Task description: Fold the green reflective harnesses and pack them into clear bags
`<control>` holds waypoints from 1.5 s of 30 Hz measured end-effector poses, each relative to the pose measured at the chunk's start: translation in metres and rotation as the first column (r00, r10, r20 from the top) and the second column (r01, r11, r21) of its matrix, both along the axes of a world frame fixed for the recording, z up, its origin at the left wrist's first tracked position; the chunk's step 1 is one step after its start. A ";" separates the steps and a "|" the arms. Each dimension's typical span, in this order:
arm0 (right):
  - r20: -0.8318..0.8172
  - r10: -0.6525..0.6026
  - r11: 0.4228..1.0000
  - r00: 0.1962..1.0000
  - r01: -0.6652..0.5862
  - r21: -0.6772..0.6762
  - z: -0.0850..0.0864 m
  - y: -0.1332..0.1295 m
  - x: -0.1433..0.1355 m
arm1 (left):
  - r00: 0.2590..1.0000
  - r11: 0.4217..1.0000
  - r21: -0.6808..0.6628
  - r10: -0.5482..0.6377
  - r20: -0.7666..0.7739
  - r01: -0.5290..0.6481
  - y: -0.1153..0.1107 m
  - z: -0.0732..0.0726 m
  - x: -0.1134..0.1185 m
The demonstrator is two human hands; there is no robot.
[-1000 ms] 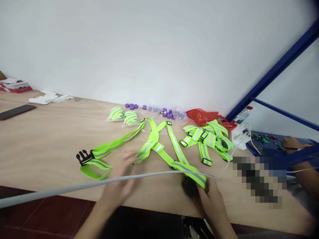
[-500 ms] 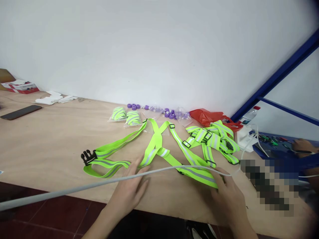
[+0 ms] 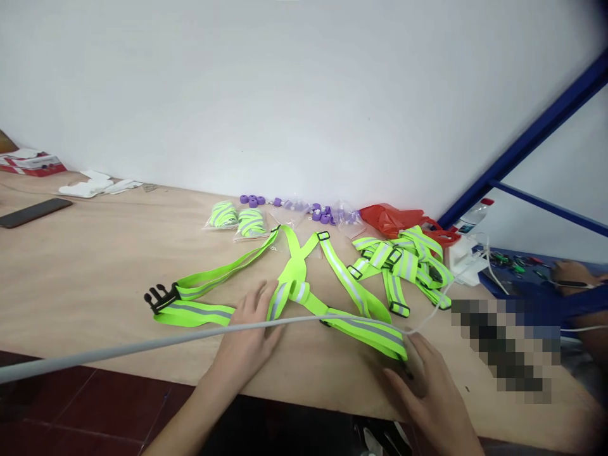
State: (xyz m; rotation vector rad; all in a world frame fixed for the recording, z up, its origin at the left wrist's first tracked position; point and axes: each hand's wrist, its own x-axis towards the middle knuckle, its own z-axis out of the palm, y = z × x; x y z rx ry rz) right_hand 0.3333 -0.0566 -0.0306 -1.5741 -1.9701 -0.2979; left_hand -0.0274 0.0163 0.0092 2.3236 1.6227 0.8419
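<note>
A neon-yellow reflective harness (image 3: 298, 256) lies spread on the table, its straps crossing in the middle. A black side-release buckle (image 3: 161, 297) sits at its left end. My left hand (image 3: 247, 329) rests with fingers extended over the lower left strap, touching it beside the crossing. At the harness's right end is my right hand (image 3: 434, 386), thumb and fingers apart, close by the looped strap end; a dark piece there is partly hidden by the hand. A white cable (image 3: 190, 339) passes in front of both the harness and my left hand.
Right of the harness lies a heap of similar straps (image 3: 403, 263). Behind are bagged straps (image 3: 251, 221), purple rolls (image 3: 323, 215) and a red plastic bag (image 3: 392, 218). A phone-like dark slab (image 3: 35, 213) lies far left. Another person's hand (image 3: 577, 277) shows at right.
My left hand has moved up onto the strap, and the lower left loop lies flatter. My right hand has opened wider, its thumb apart from the fingers. The view has shifted slightly.
</note>
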 end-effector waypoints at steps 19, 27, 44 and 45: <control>-0.073 0.320 0.883 0.945 -0.325 -0.339 0.039 0.152 -0.162 | 0.975 0.930 -0.299 -0.221 0.019 0.216 0.107 0.028 0.004; -0.654 0.189 0.840 0.732 -0.466 -0.278 0.019 0.161 -0.142 | 0.917 0.893 -0.300 -0.238 0.320 0.337 0.104 0.018 0.001; -0.329 0.275 0.842 0.903 -0.392 -0.372 0.011 0.145 -0.148 | 0.973 0.933 -0.301 -0.148 0.178 0.197 0.085 0.010 0.015; -0.306 0.276 0.853 0.911 -0.379 -0.358 0.011 0.144 -0.148 | 0.979 0.937 -0.297 -0.148 0.141 0.185 0.084 0.010 0.017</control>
